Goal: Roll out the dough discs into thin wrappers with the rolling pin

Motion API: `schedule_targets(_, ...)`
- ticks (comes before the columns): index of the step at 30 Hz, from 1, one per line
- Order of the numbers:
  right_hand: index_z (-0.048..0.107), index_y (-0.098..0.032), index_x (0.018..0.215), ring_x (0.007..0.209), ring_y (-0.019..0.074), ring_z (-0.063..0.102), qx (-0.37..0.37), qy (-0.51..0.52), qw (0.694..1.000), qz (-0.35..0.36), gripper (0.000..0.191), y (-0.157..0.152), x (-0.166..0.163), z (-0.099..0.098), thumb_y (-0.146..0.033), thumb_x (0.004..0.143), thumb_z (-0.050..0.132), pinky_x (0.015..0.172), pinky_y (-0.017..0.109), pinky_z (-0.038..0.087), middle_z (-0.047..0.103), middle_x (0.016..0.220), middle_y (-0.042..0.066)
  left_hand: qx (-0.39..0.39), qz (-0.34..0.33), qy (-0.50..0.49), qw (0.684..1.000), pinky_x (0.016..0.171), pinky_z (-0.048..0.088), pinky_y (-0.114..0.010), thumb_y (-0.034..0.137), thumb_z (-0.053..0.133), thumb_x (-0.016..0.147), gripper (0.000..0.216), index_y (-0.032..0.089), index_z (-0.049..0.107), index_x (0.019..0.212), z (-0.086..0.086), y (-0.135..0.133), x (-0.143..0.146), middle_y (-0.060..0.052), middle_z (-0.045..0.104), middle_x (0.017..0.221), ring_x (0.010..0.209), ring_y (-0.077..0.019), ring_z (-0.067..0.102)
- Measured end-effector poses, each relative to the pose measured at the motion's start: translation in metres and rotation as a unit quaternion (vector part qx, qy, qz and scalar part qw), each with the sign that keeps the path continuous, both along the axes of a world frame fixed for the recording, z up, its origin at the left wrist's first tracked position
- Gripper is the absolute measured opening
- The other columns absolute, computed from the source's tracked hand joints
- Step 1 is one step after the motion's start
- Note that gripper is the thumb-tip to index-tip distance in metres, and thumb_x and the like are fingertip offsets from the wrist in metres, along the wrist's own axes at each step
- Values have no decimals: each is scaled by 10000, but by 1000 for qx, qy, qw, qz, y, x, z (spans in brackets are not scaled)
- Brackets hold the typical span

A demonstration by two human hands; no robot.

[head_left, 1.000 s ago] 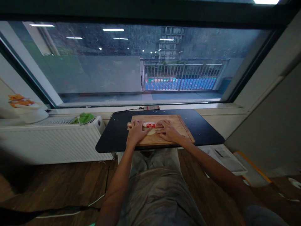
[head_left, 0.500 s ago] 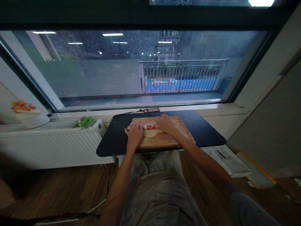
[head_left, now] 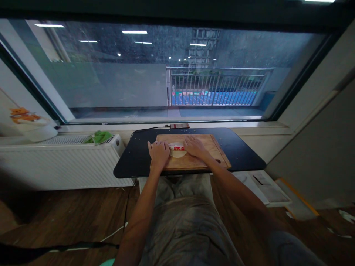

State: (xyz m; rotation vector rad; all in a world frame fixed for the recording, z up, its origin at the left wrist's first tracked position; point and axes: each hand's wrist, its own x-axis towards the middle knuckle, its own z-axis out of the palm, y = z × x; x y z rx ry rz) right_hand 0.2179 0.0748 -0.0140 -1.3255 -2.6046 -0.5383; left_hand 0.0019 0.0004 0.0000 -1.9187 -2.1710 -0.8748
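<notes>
A wooden cutting board [head_left: 202,160] lies on a small black table [head_left: 241,155]. On the board is a pale round of dough [head_left: 177,153], with a rolling pin [head_left: 176,148] bearing a red label across it. My left hand [head_left: 158,153] lies flat on the pin's left end, fingers stretched forward. My right hand [head_left: 194,145] lies flat on the pin's right end, fingers pointing left. Both palms press down on the pin and cover its ends.
A phone [head_left: 179,126] with a cable lies on the sill behind the table. A white radiator [head_left: 63,162] with a green cloth [head_left: 97,137] on top stands to the left. A black cord [head_left: 83,245] runs over the wooden floor. My lap is under the table.
Both hands rolled the pin away over the dough and have drawn it slightly back. The right hand moved from the near side of the pin onto its top.
</notes>
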Motion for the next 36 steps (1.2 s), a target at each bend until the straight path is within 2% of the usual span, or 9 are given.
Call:
schedule_targets(6, 697, -76, 1466, 1542, 330, 577, 10, 7, 1000, -9, 440, -27, -2, 3, -181, 1141, 419, 1317, 484, 431, 627, 1627, 244, -23, -3, 37, 999, 1345, 320, -590, 318, 374, 1119, 524, 146, 868, 1085, 5, -10, -3, -198, 844, 1172, 1152, -322, 771)
schedule_targets(9, 677, -101, 1484, 1467, 340, 634, -12, 53, 997, -57, 485, -45, -6, 9, -258, 1180, 334, 1187, 479, 545, 671, 1570, 246, -21, -9, 28, 999, 1330, 344, -573, 313, 400, 1113, 493, 149, 863, 1068, 6, -18, -5, -196, 839, 1191, 1157, -323, 772)
schedule_targets(11, 677, -99, 1468, 1396, 345, 673, -29, 81, 992, -87, 519, -58, -10, 15, -296, 1193, 283, 1130, 480, 573, 708, 1504, 256, -14, -14, 27, 999, 1319, 362, -565, 313, 408, 1111, 478, 160, 857, 1052, 5, -25, -6, -189, 839, 1187, 1159, -325, 771)
schedule_targets(17, 707, -76, 1444, 1373, 374, 677, -3, 130, 986, -108, 541, -88, -19, 18, -331, 1174, 314, 1205, 515, 508, 731, 1460, 271, -1, -25, 29, 999, 1305, 389, -552, 296, 404, 1115, 453, 205, 838, 1022, -2, -39, -10, -154, 846, 1220, 1179, -312, 765)
schedule_targets(21, 629, -10, 1550, 1433, 388, 648, 24, 159, 981, -105, 601, -92, -20, 10, -349, 1165, 317, 1245, 532, 479, 681, 1538, 302, -4, -28, 28, 999, 1314, 379, -556, 303, 401, 1122, 442, 215, 830, 1057, -4, -39, -11, -148, 840, 1257, 1215, -307, 751)
schedule_targets(27, 622, 47, 1539, 1457, 382, 643, 22, 161, 979, -119, 628, -92, -21, 5, -357, 1176, 306, 1260, 517, 468, 670, 1547, 320, 5, -33, 21, 999, 1326, 366, -567, 307, 390, 1133, 440, 221, 813, 1049, -5, -38, -11, -139, 842, 1236, 1225, -302, 744)
schedule_targets(32, 630, 4, 1549, 1468, 379, 639, 35, 177, 976, -122, 605, -98, -21, 0, -368, 1175, 333, 1245, 530, 484, 674, 1549, 308, 9, -38, 24, 999, 1331, 360, -560, 318, 395, 1136, 429, 234, 804, 1038, -5, -37, -11, -130, 844, 1226, 1237, -302, 735)
schedule_targets(36, 612, -5, 1566, 1504, 361, 614, 18, 180, 973, -144, 596, -102, -22, 0, -379, 1188, 343, 1266, 501, 462, 666, 1565, 298, 14, -42, 24, 999, 1342, 346, -568, 321, 393, 1134, 433, 230, 810, 1059, -4, -34, -11, -137, 842, 1229, 1260, -307, 728)
